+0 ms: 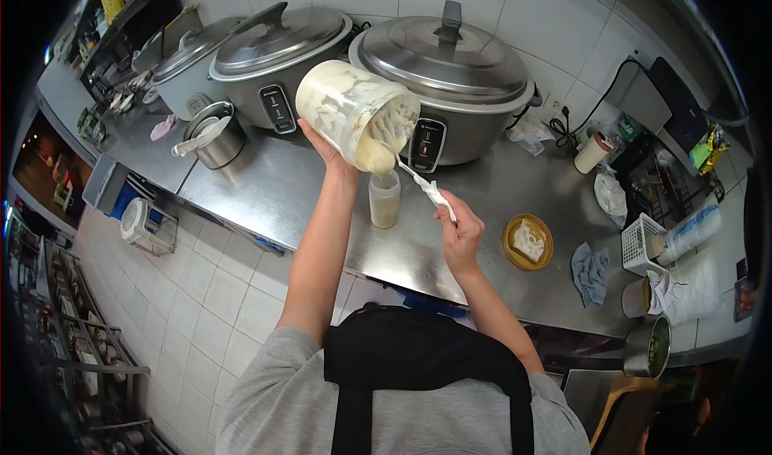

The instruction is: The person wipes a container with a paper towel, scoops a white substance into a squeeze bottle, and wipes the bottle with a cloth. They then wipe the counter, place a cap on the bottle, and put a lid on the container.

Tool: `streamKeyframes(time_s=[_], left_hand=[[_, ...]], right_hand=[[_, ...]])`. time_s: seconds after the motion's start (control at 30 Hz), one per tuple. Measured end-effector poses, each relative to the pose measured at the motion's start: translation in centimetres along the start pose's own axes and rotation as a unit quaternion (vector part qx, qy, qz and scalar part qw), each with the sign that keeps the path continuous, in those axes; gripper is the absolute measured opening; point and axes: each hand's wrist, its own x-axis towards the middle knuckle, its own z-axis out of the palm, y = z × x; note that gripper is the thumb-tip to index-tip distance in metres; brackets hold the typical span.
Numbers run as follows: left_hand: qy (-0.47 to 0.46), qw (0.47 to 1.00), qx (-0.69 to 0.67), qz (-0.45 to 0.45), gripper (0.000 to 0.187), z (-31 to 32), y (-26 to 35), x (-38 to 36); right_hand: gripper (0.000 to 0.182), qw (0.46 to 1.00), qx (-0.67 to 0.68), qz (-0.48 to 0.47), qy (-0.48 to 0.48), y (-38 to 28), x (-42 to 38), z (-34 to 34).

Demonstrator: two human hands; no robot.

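My left hand (pixel 328 148) grips a large clear plastic jar (pixel 330 101) from below, tilted with its mouth down to the right. Thick pale cream sauce (pixel 375 154) hangs from the jar's rim over a squeeze bottle (pixel 384 207), which stands upright without a cap on the steel counter. Between the fingers of my right hand (pixel 461 234) is a thin utensil (pixel 426 186) with white covering its handle. Its tip reaches the sauce at the jar mouth, and I cannot make out its shape. Smears of sauce coat the jar's inside.
Large lidded rice cookers (pixel 450 69) line the wall behind the jar. A steel pot (pixel 219 137) stands at left. To the right are a brown dish (pixel 528 242) with white sauce, a blue cloth (pixel 590 273) and a white basket (pixel 642 244). The steel counter's (pixel 402 258) front edge runs below my forearms.
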Motion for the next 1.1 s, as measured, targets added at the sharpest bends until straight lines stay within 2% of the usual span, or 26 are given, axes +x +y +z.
streamKeyframes(time_s=[0.3, 0.67, 0.77, 1.1], left_hand=[[-0.004, 1.000, 0.007, -0.002, 0.083, -0.5, -0.2, -0.2], [-0.017, 0.999, 0.005, -0.028, 0.083, 0.2, -0.2, -0.9], [-0.015, 1.000, 0.012, -0.018, 0.086, 0.3, -0.3, -1.0], [-0.008, 1.000, 0.005, -0.029, 0.086, 0.7, -0.3, -1.0]], right_hand=[[0.021, 0.998, -0.048, -0.046, 0.005, -0.3, -1.3, -1.1], [0.028, 0.982, -0.109, -0.156, 0.023, -0.2, 3.6, 1.5], [0.027, 0.980, -0.125, -0.155, -0.003, -0.1, 3.9, 1.8], [0.028, 0.990, -0.098, -0.103, 0.004, -0.2, 0.5, -0.3]])
